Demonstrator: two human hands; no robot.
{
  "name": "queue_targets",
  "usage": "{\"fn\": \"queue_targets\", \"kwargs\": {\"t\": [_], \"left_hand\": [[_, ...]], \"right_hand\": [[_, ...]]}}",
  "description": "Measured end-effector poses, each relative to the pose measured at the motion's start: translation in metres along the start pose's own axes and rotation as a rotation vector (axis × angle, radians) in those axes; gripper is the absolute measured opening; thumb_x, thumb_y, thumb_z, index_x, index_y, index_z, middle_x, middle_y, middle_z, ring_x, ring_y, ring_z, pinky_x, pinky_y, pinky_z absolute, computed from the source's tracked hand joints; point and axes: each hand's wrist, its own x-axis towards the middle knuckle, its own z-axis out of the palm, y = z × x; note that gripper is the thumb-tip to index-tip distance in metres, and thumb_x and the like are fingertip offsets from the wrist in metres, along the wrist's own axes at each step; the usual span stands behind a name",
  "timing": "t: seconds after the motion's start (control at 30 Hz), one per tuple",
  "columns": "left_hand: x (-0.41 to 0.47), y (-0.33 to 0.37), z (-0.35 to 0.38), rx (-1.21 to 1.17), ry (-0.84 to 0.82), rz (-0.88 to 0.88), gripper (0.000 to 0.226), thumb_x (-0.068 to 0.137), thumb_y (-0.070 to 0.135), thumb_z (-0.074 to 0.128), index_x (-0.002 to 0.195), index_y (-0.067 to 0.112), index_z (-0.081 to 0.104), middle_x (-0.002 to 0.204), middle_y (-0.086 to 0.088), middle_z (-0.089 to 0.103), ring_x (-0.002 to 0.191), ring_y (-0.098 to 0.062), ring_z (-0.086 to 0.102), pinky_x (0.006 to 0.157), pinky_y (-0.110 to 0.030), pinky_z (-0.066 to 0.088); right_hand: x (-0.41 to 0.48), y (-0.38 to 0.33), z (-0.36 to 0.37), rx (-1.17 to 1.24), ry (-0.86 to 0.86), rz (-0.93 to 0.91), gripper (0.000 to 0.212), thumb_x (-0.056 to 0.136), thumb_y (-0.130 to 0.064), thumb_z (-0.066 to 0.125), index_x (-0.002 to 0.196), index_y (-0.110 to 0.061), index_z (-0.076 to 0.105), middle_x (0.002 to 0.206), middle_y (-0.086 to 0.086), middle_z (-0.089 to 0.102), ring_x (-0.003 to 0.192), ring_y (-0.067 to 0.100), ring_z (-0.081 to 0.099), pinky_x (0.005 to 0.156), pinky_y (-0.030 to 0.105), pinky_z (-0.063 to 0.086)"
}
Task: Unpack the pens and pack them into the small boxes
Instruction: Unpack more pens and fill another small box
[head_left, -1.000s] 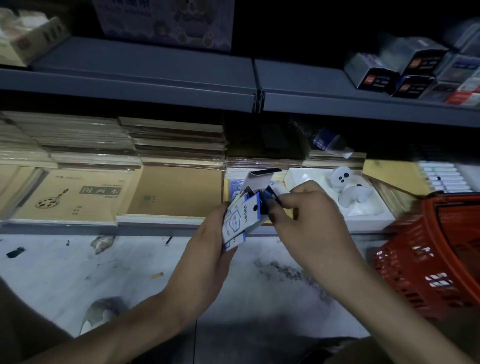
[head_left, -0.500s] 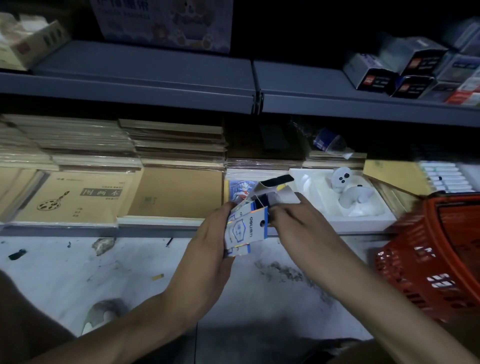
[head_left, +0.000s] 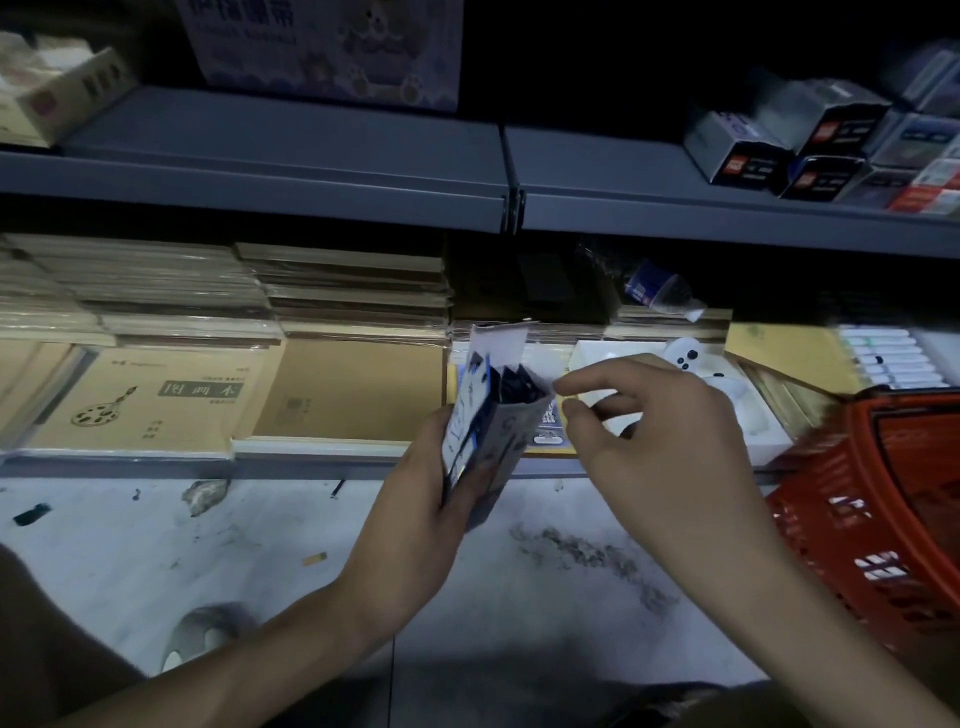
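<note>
- The left hand grips a small white-and-blue cardboard box upright, flap open, dark pens inside.
- At the box's 3 o'clock, the right hand hangs empty, fingers loosely curled, just apart.

Your small box is white with blue panels, its contents showing black at the open top. The basket is red with a grid of slots; the notebooks are tan with black print and a wheel-like emblem. The shelf is grey-blue, the carton on it pale lilac with bears, the floor white with dark smudges.
</note>
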Motion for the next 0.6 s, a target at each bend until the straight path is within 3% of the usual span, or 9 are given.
{"fn": "queue_targets", "kwargs": {"t": [0.13, 0.23, 0.37, 0.43, 0.5, 0.6], "left_hand": [[0.001, -0.005, 0.002, -0.074, -0.089, -0.169, 0.037, 0.104, 0.015, 0.056, 0.133, 0.036, 0.047, 0.118, 0.031, 0.062, 0.107, 0.020, 0.058, 0.077, -0.001, 0.046], [-0.004, -0.005, 0.004, -0.172, -0.221, -0.299, 0.031, 0.104, 0.018, 0.058, 0.130, 0.033, 0.055, 0.111, 0.021, 0.072, 0.107, 0.005, 0.066, 0.075, -0.008, 0.052], [-0.008, 0.003, 0.004, -0.330, -0.491, -0.459, 0.026, 0.101, 0.017, 0.062, 0.125, 0.026, 0.064, 0.108, 0.018, 0.077, 0.101, 0.003, 0.070, 0.080, -0.013, 0.052], [-0.010, 0.007, 0.002, -0.470, -0.647, -0.597, 0.026, 0.099, 0.017, 0.065, 0.124, 0.024, 0.066, 0.112, 0.014, 0.077, 0.107, -0.002, 0.071, 0.088, -0.017, 0.055], [-0.011, 0.007, 0.000, -0.537, -0.754, -0.667, 0.033, 0.097, 0.019, 0.070, 0.129, 0.024, 0.064, 0.127, 0.009, 0.073, 0.120, -0.010, 0.067, 0.106, -0.030, 0.051], [-0.011, 0.004, -0.003, -0.550, -0.799, -0.688, 0.051, 0.091, 0.025, 0.077, 0.139, 0.024, 0.059, 0.136, 0.007, 0.067, 0.130, -0.014, 0.060, 0.119, -0.040, 0.039]], "right_hand": [[0.004, 0.005, 0.000, 0.053, -0.019, -0.041, 0.023, 0.089, -0.013, 0.071, 0.090, -0.035, 0.078, 0.089, -0.019, 0.069, 0.078, 0.002, 0.064, 0.063, 0.013, 0.044], [0.005, 0.007, 0.005, 0.065, -0.159, -0.047, 0.027, 0.093, -0.010, 0.067, 0.098, -0.035, 0.078, 0.092, -0.021, 0.070, 0.082, 0.002, 0.065, 0.066, 0.011, 0.046], [0.006, 0.010, 0.007, -0.040, -0.242, -0.101, 0.039, 0.093, -0.007, 0.066, 0.117, -0.039, 0.071, 0.095, -0.018, 0.062, 0.083, 0.004, 0.059, 0.067, 0.014, 0.044], [0.008, 0.014, 0.006, -0.106, -0.322, -0.104, 0.044, 0.095, -0.010, 0.064, 0.126, -0.041, 0.066, 0.104, -0.017, 0.054, 0.088, 0.000, 0.056, 0.068, 0.010, 0.043], [0.011, 0.016, 0.005, -0.161, -0.425, -0.035, 0.041, 0.096, -0.016, 0.061, 0.128, -0.042, 0.065, 0.113, -0.016, 0.047, 0.097, -0.008, 0.051, 0.072, 0.004, 0.040], [0.017, 0.014, 0.000, -0.131, -0.487, 0.034, 0.016, 0.099, -0.026, 0.064, 0.105, -0.037, 0.073, 0.115, -0.013, 0.054, 0.096, -0.004, 0.053, 0.072, 0.006, 0.039]]}}
